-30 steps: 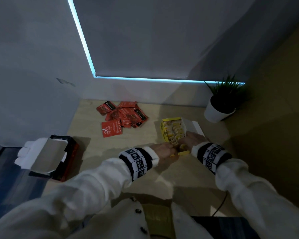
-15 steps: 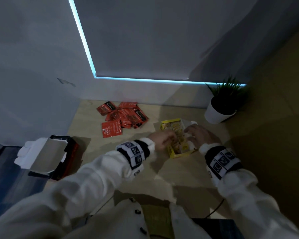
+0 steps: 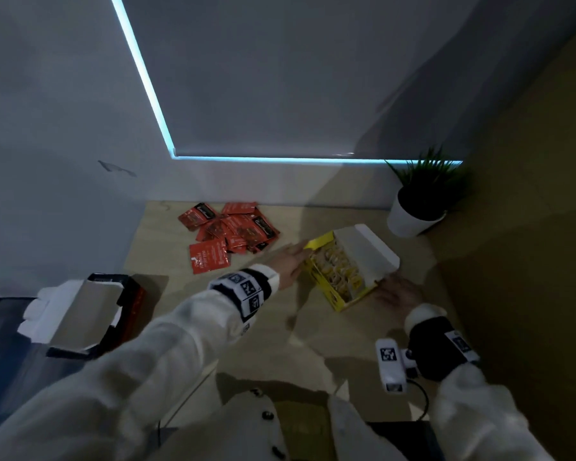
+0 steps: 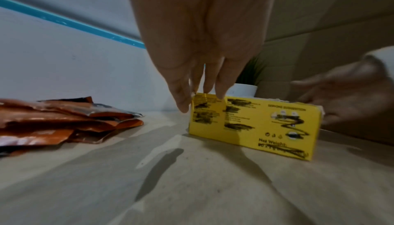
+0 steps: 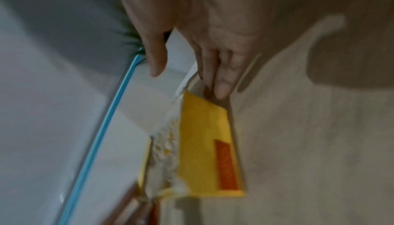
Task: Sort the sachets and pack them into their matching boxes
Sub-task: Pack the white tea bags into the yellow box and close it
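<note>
An open yellow box [image 3: 326, 289] lies mid-table, packed with pale yellow sachets [image 3: 338, 272], its white lid [image 3: 368, 252] tilted up on the right. My left hand [image 3: 290, 261] reaches to the box's far left corner; in the left wrist view its straight fingers [image 4: 183, 104] touch the top edge of the yellow box [image 4: 253, 124]. My right hand [image 3: 394, 294] lies at the near right end, with straight fingers [image 5: 221, 85] against the corner of the yellow box [image 5: 204, 144] and the thumb apart. A pile of red sachets [image 3: 230, 234] lies at the far left.
An open red and black box [image 3: 97, 314] with a pale inner lid sits at the table's left edge. A potted plant [image 3: 416, 207] stands in the far right corner. Grey walls close the back and left sides. A cable [image 3: 423, 404] runs near my right wrist.
Both hands have come away from over the yellow box's sachets to its outer ends. My right arm has drawn back toward me. The box has stayed roughly in place.
</note>
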`<state>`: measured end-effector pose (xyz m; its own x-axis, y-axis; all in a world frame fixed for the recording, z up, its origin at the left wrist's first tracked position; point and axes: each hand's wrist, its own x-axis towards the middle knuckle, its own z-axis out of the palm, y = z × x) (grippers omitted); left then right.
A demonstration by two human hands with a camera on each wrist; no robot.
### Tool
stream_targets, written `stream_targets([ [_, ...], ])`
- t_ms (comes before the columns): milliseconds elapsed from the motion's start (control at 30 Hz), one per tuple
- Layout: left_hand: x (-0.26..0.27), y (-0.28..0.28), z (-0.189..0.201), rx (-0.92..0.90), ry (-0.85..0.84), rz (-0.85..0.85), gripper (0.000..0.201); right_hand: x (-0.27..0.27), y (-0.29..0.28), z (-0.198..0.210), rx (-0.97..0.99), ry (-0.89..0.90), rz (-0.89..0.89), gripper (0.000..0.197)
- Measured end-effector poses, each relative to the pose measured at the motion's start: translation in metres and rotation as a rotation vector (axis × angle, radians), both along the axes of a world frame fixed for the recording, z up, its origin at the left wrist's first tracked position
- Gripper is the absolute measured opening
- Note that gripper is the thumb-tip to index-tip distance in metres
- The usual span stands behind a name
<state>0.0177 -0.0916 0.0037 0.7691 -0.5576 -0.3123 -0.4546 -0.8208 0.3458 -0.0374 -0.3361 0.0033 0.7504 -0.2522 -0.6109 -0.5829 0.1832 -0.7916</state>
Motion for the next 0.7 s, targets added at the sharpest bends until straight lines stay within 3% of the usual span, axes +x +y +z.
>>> stream_targets([
  [67, -0.011, 0.006, 0.0, -0.008, -0.019, -0.01, 0.058, 0.008, 0.0, 0.008, 0.074, -0.029, -0.068, 0.029],
  [167, -0.022, 0.012, -0.002, -0.023, -0.029, -0.006, 0.06, 0.023, -0.001, 0.017, 0.087, -0.032, -0.105, 0.051],
  [267, -0.028, 0.011, -0.002, -0.089, 0.014, 0.063, 0.057, 0.034, -0.005, 0.017, 0.102, -0.035, -0.177, 0.061],
  [367, -0.029, 0.008, -0.003, -0.197, 0.054, 0.152, 0.052, 0.036, -0.003, 0.025, 0.092, -0.098, -0.109, 0.048],
  [500, -0.031, 0.011, -0.009, -0.313, 0.103, 0.197, 0.043, 0.023, -0.006, 0.025, 0.073, -0.208, 0.084, 0.01],
  [633, -0.023, 0.011, -0.008, -0.709, 0.23, 0.486, 0.026, 0.01, -0.004, 0.014, 0.041, -0.299, 0.231, 0.013],
  [700, -0.014, 0.007, -0.001, -0.836, 0.249, 0.537, 0.027, 0.007, -0.001, 0.009, -0.029, -0.358, 0.264, 0.062],
])
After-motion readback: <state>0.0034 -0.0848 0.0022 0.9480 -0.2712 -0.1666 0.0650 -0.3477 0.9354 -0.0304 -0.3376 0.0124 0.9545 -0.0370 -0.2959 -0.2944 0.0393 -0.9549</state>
